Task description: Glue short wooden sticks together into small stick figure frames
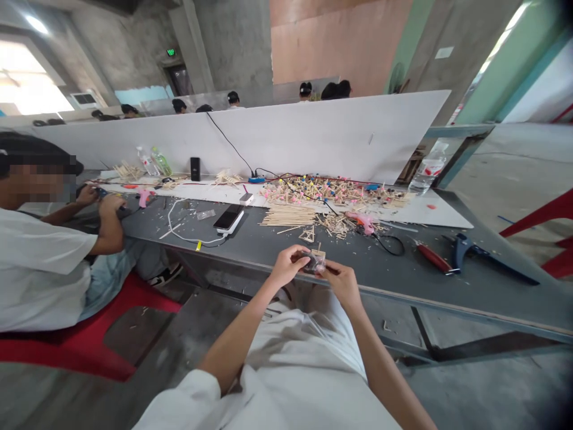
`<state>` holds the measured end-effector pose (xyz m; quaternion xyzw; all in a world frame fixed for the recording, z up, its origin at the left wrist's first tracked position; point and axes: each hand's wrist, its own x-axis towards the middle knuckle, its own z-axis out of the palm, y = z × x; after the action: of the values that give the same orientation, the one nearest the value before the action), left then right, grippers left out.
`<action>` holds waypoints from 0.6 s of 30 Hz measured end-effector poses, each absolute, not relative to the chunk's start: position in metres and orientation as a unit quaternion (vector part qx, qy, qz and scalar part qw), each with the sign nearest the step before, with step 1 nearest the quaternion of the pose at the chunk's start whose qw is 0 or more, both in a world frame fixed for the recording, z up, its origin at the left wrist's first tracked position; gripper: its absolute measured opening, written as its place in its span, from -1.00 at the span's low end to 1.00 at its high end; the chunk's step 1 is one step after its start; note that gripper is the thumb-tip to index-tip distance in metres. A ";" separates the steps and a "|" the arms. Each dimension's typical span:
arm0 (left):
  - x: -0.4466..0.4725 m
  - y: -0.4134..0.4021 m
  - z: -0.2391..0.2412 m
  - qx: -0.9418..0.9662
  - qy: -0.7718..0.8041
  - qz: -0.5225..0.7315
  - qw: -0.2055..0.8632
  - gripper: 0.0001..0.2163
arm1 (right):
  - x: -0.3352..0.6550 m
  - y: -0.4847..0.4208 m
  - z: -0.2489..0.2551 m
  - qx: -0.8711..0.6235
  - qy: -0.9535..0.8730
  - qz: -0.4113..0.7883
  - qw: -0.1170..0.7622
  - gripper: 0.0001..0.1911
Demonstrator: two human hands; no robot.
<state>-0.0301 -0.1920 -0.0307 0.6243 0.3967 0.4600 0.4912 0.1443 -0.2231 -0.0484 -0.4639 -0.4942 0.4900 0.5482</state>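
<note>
Just over the front edge of the grey table, my left hand (pixel 289 265) and my right hand (pixel 342 282) both pinch one small assembly (pixel 317 259). It has a dark rounded part, a shiny see-through part and pale wooden stick pieces, one of them pointing up; its exact kind is too small to make out. A small frame of wooden sticks (pixel 307 234) lies on the table just beyond my hands. Behind it are a row of long wooden sticks (pixel 289 215) and a pile of short stick pieces (pixel 336 226).
A pink glue gun (pixel 363 223), a red-handled tool (pixel 433 258) and a blue cutter-like tool (pixel 461 254) lie right. Colourful-tipped sticks (pixel 313 190) heap along the white divider (pixel 268 140). A phone (pixel 228 218) and white cable lie left, near a seated co-worker (pixel 45 257).
</note>
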 end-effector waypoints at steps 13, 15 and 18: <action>-0.044 -0.186 -0.045 0.642 0.419 0.480 0.428 -0.68 | 0.120 -0.206 -0.053 -0.484 -0.558 0.439 0.511 -0.56; -0.045 -0.185 -0.049 0.632 0.422 0.487 0.431 -0.68 | 0.116 -0.204 -0.054 -0.496 -0.569 0.412 0.510 -0.63; -0.048 -0.184 -0.056 0.613 0.430 0.501 0.433 -0.68 | 0.112 -0.202 -0.058 -0.515 -0.581 0.371 0.510 -0.68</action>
<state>-0.0478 -0.1836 -0.0560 0.6132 0.4304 0.5011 0.4332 0.1123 -0.2021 -0.0584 -0.5146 -0.5807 0.3711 0.5102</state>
